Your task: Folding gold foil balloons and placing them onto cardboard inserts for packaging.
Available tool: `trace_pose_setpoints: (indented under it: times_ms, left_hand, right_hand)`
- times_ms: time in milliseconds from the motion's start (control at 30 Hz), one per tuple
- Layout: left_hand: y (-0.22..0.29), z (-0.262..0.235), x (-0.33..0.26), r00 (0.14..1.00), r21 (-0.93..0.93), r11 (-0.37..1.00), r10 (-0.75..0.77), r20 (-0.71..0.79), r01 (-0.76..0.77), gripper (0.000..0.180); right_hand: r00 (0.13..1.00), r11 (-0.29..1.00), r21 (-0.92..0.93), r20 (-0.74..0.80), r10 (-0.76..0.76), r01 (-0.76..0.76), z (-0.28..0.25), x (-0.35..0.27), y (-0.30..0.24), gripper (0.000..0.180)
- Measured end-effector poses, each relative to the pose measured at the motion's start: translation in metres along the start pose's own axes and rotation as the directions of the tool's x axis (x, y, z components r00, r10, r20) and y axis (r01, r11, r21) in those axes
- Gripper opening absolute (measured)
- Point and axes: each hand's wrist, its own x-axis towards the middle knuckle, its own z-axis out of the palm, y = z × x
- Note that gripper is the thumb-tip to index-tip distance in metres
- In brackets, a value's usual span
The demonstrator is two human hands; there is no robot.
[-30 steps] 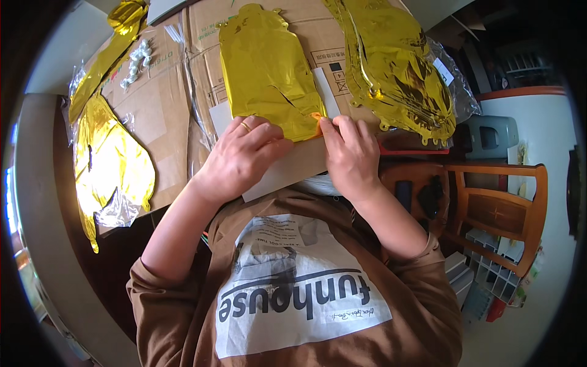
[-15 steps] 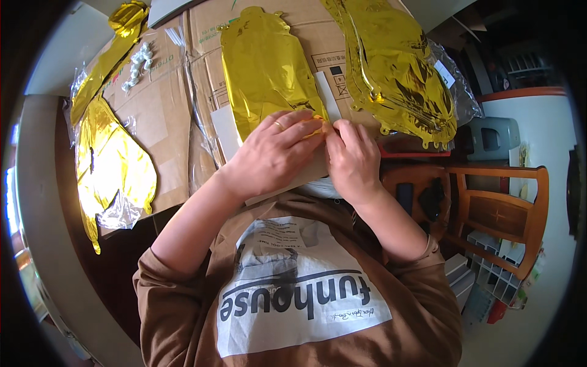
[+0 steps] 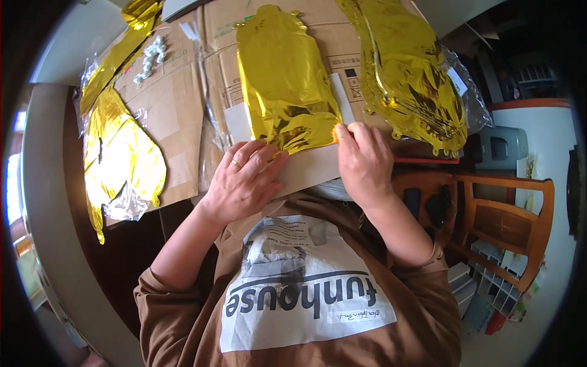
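Note:
A flat gold foil balloon (image 3: 284, 73) lies in front of me over a pale board (image 3: 302, 176), its lower end creased. My left hand (image 3: 244, 180) is at the balloon's lower left corner, fingers closed over the edge; the thumb's grip is mostly hidden. At the lower right corner, my right hand (image 3: 365, 158) pinches a small orange piece (image 3: 335, 133) between thumb and fingers, right against the foil. What exactly the orange piece is cannot be made out.
Cardboard (image 3: 177, 137) covers the table. More gold foil balloons lie at the right (image 3: 409, 79) and at the left (image 3: 125, 153). A bunch of small whitish pieces (image 3: 150, 59) sits at the upper left. A wooden chair (image 3: 501, 223) stands to the right.
My hands have moved apart: the left slid down and left along the balloon's lower edge, while the right stays at the corner with the orange piece. The creased lower end now shows.

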Motion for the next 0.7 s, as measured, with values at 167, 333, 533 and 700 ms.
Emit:
trace_pose_setpoints:
  times_ms: [167, 333, 533, 700]
  left_hand:
    - [0.011, -0.001, -0.016, 0.986, 0.11, 0.987, -0.104, -0.126, 0.119, 0.056]
    - [0.035, 0.008, 0.014, 0.976, -0.034, 0.998, -0.053, -0.212, 0.047, 0.048]
    - [0.029, 0.029, 0.047, 0.981, 0.037, 0.999, 0.025, -0.192, -0.018, 0.052]
    - [0.024, 0.021, 0.007, 0.992, -0.054, 0.991, -0.125, -0.024, 0.123, 0.071]
  right_hand:
    - [1.0, 1.0, -0.004, 0.024, 0.006, -0.006, -0.001, -0.001, -0.001, 0.024]
    - [1.0, 1.0, 0.002, 0.01, 0.003, -0.003, 0.0, -0.001, 0.0, 0.024]
    - [1.0, 1.0, 0.002, 0.017, 0.001, -0.001, -0.003, 0.0, -0.002, 0.023]
    - [1.0, 1.0, -0.008, 0.022, -0.006, 0.006, -0.001, -0.001, 0.0, 0.025]
